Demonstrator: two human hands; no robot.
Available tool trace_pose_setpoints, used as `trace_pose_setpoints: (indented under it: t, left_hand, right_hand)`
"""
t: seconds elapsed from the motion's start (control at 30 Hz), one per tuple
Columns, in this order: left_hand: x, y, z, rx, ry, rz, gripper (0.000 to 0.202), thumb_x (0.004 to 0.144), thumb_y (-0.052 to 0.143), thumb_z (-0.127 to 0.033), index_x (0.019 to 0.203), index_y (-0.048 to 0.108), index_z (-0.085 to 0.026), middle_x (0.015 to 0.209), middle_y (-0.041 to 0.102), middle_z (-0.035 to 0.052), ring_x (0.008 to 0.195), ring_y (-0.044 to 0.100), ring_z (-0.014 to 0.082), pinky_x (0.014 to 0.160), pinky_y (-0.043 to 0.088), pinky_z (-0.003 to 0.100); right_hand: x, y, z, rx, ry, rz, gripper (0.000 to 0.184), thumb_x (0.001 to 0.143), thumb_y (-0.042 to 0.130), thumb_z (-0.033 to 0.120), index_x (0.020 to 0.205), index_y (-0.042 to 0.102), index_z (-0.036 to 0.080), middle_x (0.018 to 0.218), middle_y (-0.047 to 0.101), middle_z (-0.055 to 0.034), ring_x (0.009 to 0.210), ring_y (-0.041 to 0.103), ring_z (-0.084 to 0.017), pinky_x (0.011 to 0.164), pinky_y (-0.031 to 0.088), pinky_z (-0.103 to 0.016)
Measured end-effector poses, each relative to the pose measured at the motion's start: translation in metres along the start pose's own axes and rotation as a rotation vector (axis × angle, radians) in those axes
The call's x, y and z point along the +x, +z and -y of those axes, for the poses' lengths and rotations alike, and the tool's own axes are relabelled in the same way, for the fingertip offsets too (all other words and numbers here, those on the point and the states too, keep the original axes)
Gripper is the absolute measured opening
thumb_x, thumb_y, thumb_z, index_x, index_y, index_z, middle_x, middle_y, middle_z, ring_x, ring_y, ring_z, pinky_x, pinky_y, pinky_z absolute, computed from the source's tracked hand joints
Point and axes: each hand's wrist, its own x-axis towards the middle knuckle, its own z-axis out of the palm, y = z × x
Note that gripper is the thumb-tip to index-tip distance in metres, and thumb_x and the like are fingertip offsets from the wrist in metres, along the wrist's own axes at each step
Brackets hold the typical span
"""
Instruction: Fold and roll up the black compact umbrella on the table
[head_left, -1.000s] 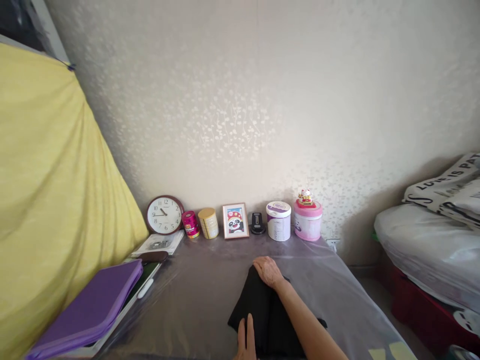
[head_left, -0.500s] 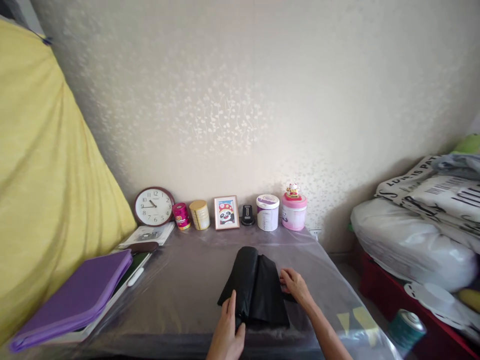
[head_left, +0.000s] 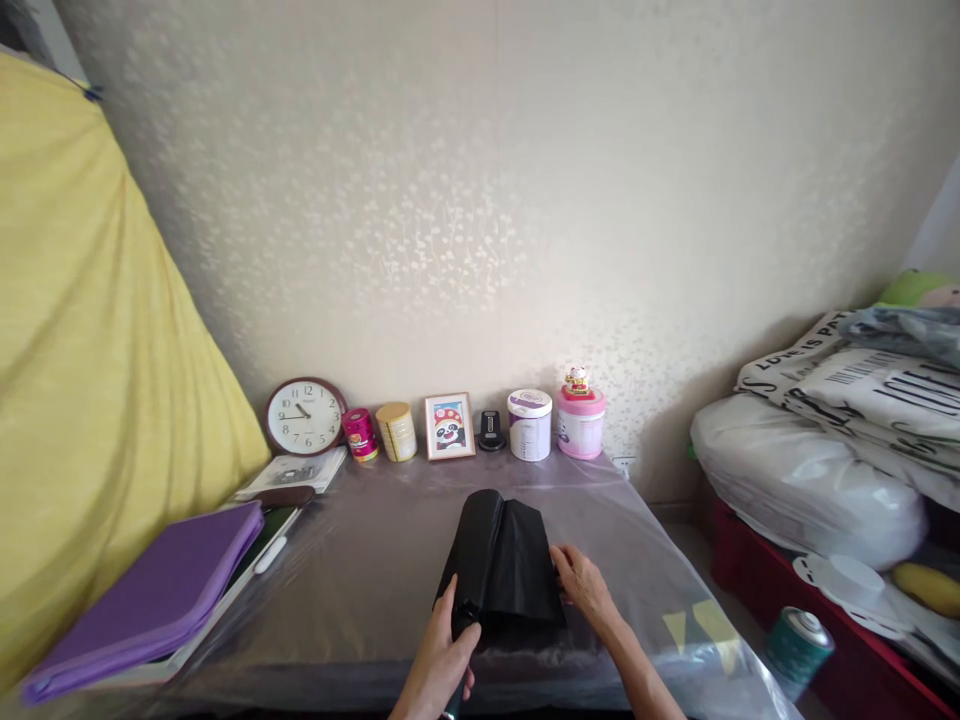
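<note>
A black folding umbrella (head_left: 480, 560) lies over the front middle of the table, its fabric loose and spread in panels to the right. My left hand (head_left: 442, 650) is closed round its near end, where a dark handle sticks out below the fingers. At the right edge of the fabric, my right hand (head_left: 581, 580) has its fingers curled in and pinches a fold of it. The fingertips of the right hand are partly hidden.
Along the wall stand a clock (head_left: 305, 416), a pink can (head_left: 360, 436), a yellow-lidded can (head_left: 396, 432), a panda picture frame (head_left: 449, 427) and two tubs. A purple folder (head_left: 150, 600) lies at the left. Bags (head_left: 802, 470) are piled at the right.
My left hand has shifted slightly left, and more of the handle shows below it. My right hand has come against the fabric's edge, and the umbrella's near edge sits a little higher.
</note>
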Motion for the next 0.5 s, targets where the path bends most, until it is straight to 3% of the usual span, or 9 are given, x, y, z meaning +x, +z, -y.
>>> trace_pose_setpoints:
  t: [0.13, 0.3, 0.4, 0.5]
  left_hand:
    - [0.0, -0.005, 0.0, -0.048, -0.02, 0.014, 0.073, 0.079, 0.043, -0.038, 0.138, -0.001, -0.03, 0.132, 0.037, 0.0126, 0.04, 0.048, 0.0001, 0.037, 0.039, 0.017]
    - [0.002, -0.003, 0.004, -0.031, -0.021, 0.011, 0.068, 0.082, 0.037, -0.028, 0.137, -0.002, -0.03, 0.137, 0.029, 0.0132, 0.039, 0.046, -0.0011, 0.036, 0.037, 0.017]
    - [0.002, 0.0, 0.005, -0.002, 0.008, -0.007, 0.066, 0.082, 0.035, -0.026, 0.138, -0.001, -0.03, 0.141, 0.02, 0.0146, 0.037, 0.044, -0.0023, 0.035, 0.037, 0.018]
    - [-0.001, 0.003, 0.004, 0.031, 0.01, -0.025, 0.066, 0.082, 0.034, -0.025, 0.138, 0.0, -0.03, 0.143, 0.015, 0.0142, 0.037, 0.043, -0.003, 0.035, 0.037, 0.018]
  right_hand:
    - [0.002, 0.0, 0.003, -0.006, -0.022, 0.015, 0.037, 0.082, 0.034, 0.046, 0.075, 0.06, 0.021, 0.067, 0.062, -0.0047, 0.061, 0.06, -0.017, 0.053, 0.041, -0.025]
    - [0.004, -0.001, 0.016, -0.126, -0.134, -0.104, 0.043, 0.083, 0.032, 0.05, 0.06, 0.054, 0.021, 0.063, 0.06, -0.0046, 0.065, 0.058, -0.02, 0.061, 0.039, -0.028]
    - [0.004, 0.0, 0.022, -0.074, -0.122, -0.128, 0.04, 0.08, 0.037, 0.052, 0.067, 0.058, 0.021, 0.067, 0.062, -0.0044, 0.069, 0.059, -0.021, 0.062, 0.041, -0.028]
    - [0.005, 0.005, 0.024, 0.127, -0.021, -0.002, 0.038, 0.075, 0.046, 0.052, 0.079, 0.06, 0.018, 0.067, 0.063, -0.0041, 0.065, 0.06, -0.02, 0.055, 0.042, -0.027]
